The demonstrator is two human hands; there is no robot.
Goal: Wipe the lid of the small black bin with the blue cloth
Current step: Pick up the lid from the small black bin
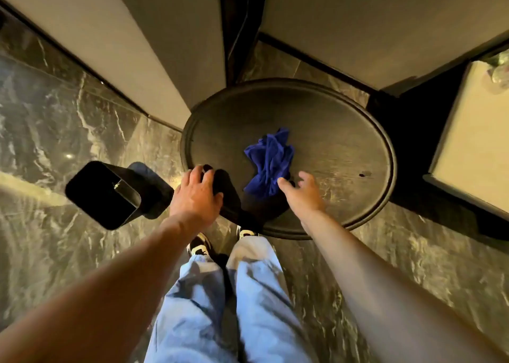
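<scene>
A small black bin [103, 194] stands open on the marble floor to the left of a round dark table [330, 131]. Its flat black lid [228, 189] lies at the table's near left edge. My left hand [195, 194] holds the lid, fingers over its far side and thumb on its near side. A crumpled blue cloth [271, 164] lies on the table just right of the lid. My right hand [300, 190] hovers at the cloth's near right corner, fingers spread and holding nothing.
Beige upholstered seats [154, 40] with dark bases flank the table at the back left and back right. A light-topped side table [473, 142] stands at the far right. My legs and shoes [201, 245] are right against the table's near edge.
</scene>
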